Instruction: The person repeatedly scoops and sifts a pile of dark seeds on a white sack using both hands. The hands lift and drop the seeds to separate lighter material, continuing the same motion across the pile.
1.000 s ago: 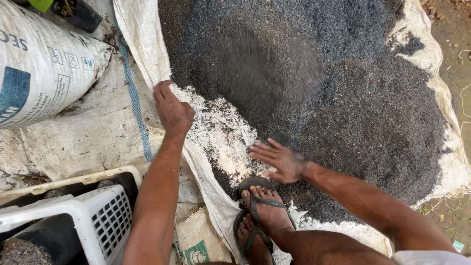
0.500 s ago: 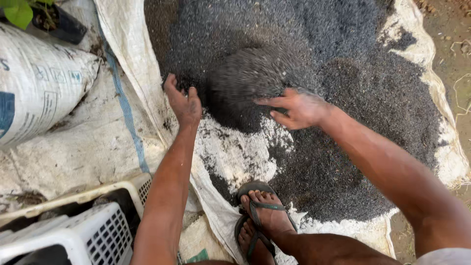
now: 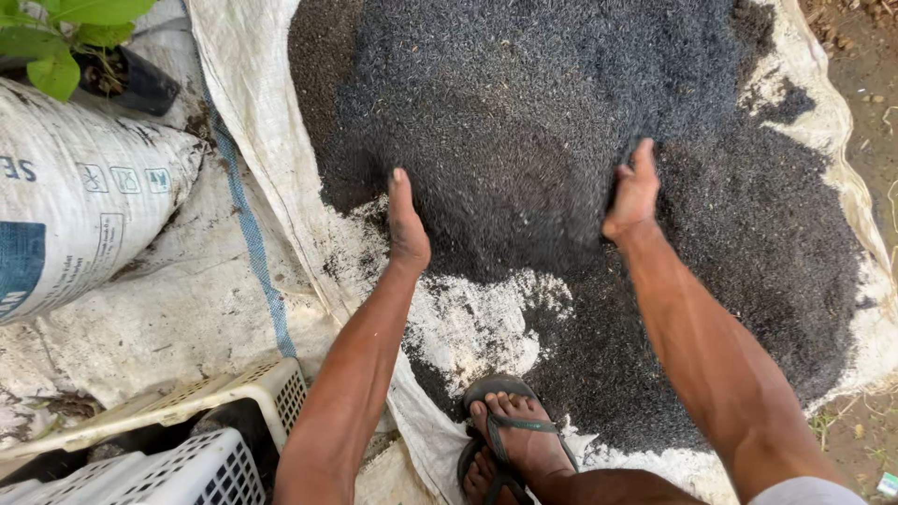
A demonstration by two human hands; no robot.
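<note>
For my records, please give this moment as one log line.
left hand: in dark grain pile | right hand: in pile | foot: on white sheet

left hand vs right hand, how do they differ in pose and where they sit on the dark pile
The left hand stands edge-on at the near left edge of the dark granular pile, beside bare white sheet. The right hand sits farther right, fingers curled into the grains. Both press against the pile, arms reaching forward.

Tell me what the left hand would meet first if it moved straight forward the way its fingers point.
Probably only more of the dark grain pile, which the left hand already touches; depth is hard to judge.
</note>
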